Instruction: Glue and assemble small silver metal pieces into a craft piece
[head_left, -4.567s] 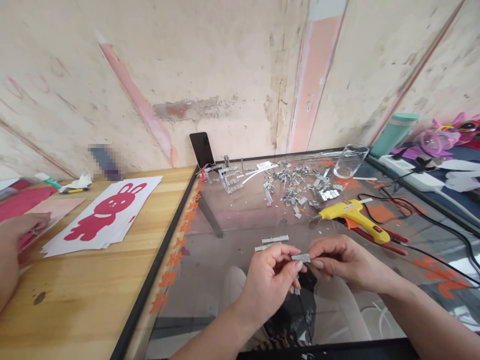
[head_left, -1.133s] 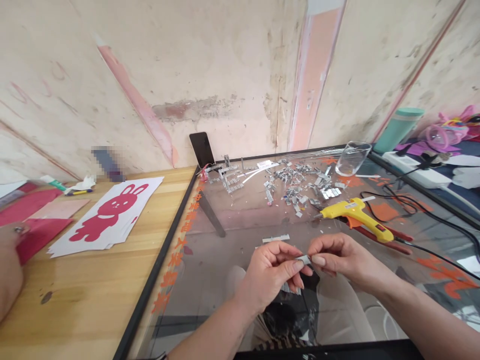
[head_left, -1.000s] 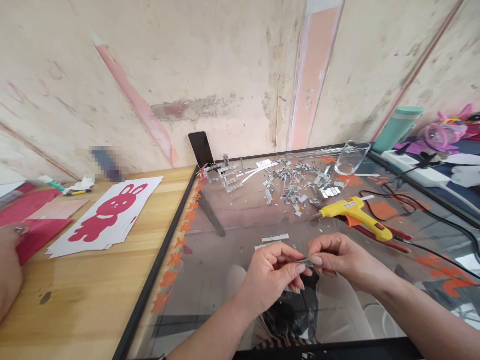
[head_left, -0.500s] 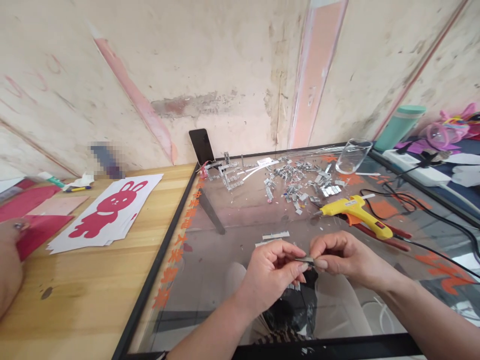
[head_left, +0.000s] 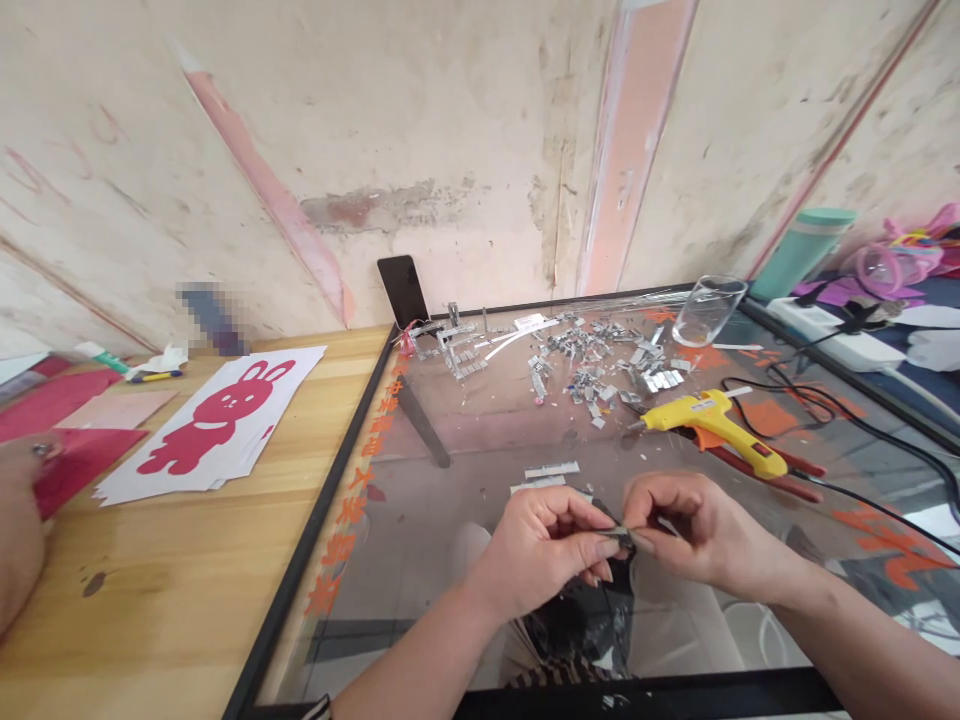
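Note:
Between my two hands is a small grey strip (head_left: 618,533), mostly covered by the fingers. My left hand (head_left: 536,545) pinches it between thumb and fingers. From the other side, my right hand (head_left: 694,525) has thumb and index finger closed at the strip's right end. Just beyond my left hand, pale flat strips (head_left: 551,470) lie on the glass tabletop (head_left: 420,560). Farther back is a scattered pile of small silvery-grey pieces (head_left: 589,350). A yellow glue gun (head_left: 712,425) lies beyond my right hand, over red-handled pliers (head_left: 802,486).
A phone (head_left: 403,290) leans on the wall beside grey assembled pieces (head_left: 461,355). At the back right stand a tilted-looking glass (head_left: 709,312), a green cylinder (head_left: 802,255) and a white power strip (head_left: 832,335) with black cables. On the left, rabbit-printed paper (head_left: 225,420) lies near another person's hand (head_left: 19,520).
My hands have come closer together around the strip and dipped slightly. The right fingertips now meet those of the left. The objects on the table stay where they were.

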